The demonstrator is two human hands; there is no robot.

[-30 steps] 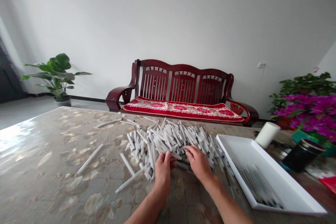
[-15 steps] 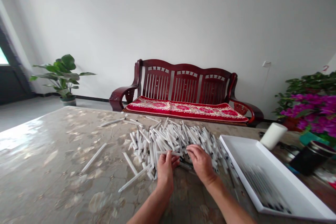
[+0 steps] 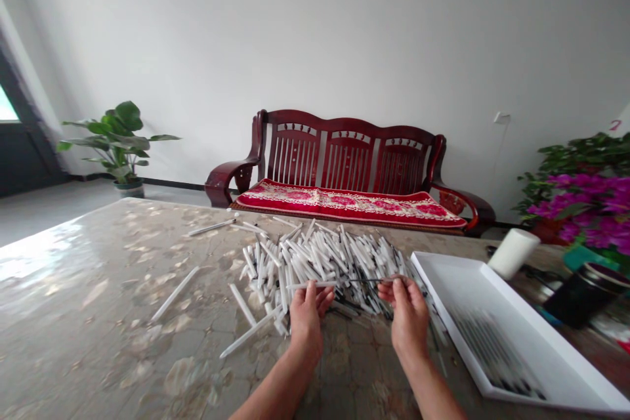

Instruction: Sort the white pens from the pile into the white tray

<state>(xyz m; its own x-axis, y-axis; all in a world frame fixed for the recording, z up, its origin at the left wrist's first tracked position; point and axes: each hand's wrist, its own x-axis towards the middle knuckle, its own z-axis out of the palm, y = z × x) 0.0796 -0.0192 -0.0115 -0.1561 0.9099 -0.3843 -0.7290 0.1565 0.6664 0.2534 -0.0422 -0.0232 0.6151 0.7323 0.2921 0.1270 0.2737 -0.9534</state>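
Observation:
A big heap of white pen barrels (image 3: pixel 325 259) lies in the middle of the marble table (image 3: pixel 98 302). My left hand (image 3: pixel 306 315) is closed on one white barrel (image 3: pixel 310 285), held level just above the heap's near edge. My right hand (image 3: pixel 409 315) pinches the end of a thin dark refill (image 3: pixel 369 280) that points left toward that barrel. Both hands hover side by side, a short gap between them.
A white tray (image 3: pixel 516 367) with dark pens stands at the right. Behind it are a white cup (image 3: pixel 512 253), a black jar (image 3: pixel 573 292) and purple flowers (image 3: pixel 590 210). Loose barrels (image 3: pixel 174 293) lie to the left. A red wooden bench (image 3: pixel 344 170) stands beyond the table.
My right hand has drawn back to the right from the heap, pulling out a thin dark refill. My left hand has lifted a white barrel level.

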